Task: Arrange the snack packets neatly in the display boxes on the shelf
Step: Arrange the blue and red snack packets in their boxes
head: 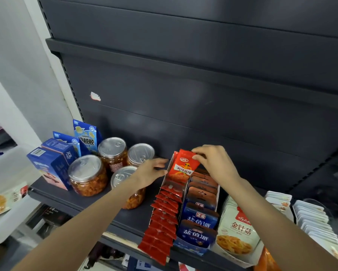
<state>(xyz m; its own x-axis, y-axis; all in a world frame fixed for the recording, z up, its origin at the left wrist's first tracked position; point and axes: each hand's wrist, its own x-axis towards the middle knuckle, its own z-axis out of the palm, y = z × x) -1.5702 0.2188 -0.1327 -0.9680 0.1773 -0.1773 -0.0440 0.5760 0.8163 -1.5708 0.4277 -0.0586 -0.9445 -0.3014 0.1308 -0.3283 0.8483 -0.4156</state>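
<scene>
A red snack packet (183,166) stands upright at the back end of a long white display box (165,181) filled with a row of several red packets (162,222). My right hand (215,163) pinches the top right corner of that upright packet. My left hand (151,171) has its fingers stretched out and touches the left wall of the same box near its back end. To the right stands a box of brown and blue packets (200,218), then a box of white packets (236,229).
Clear jars with pull-tab lids (87,174) and blue cartons (52,165) fill the left of the dark shelf (52,194). More white packets (314,222) lie at the far right. Another dark shelf (144,55) runs overhead. A white bin (6,173) sits at the left.
</scene>
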